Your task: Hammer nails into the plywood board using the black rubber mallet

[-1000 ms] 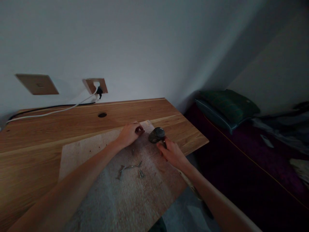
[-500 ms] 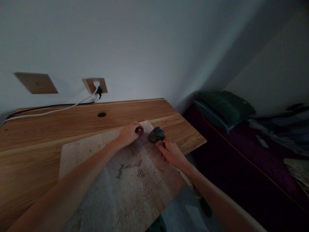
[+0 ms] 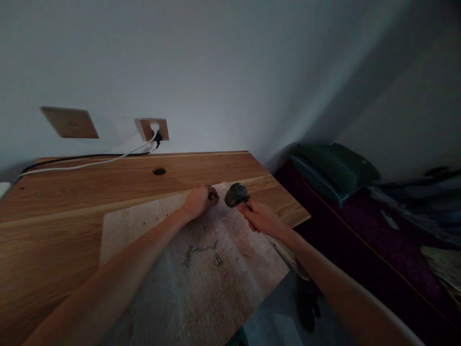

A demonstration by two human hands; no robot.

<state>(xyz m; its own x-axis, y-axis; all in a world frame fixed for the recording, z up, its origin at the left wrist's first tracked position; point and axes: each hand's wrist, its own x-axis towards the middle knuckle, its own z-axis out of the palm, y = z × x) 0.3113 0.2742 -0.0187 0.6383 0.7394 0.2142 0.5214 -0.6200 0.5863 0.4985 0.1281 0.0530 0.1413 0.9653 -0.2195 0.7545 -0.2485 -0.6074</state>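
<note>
My right hand (image 3: 262, 216) is wrapped around the handle of a hammer, whose dark head (image 3: 236, 194) is raised just right of my left hand. My left hand (image 3: 201, 201) rests on the far right part of a thin wooden board (image 3: 158, 288), its fingers pinched together. Whatever they pinch is too small and dark to make out. Several loose silver nails (image 3: 203, 249) lie scattered on the board below my left hand, in front of the hammer. A row of small dark dots (image 3: 157, 218) runs along the board's far side, partly covered by my left forearm.
The board lies on a wooden desk (image 3: 43, 202) against a wall, overhanging its front edge. A round cable hole (image 3: 159, 171) is near the back. White and black cables (image 3: 79, 165) run to a wall socket (image 3: 154, 129). On the right is a bed (image 3: 345, 259) with a green pillow (image 3: 334, 166).
The hammer head has tilted and lifted slightly as my right hand turned. My left hand keeps its pinch at the same spot on the board. The whole view has shifted a little.
</note>
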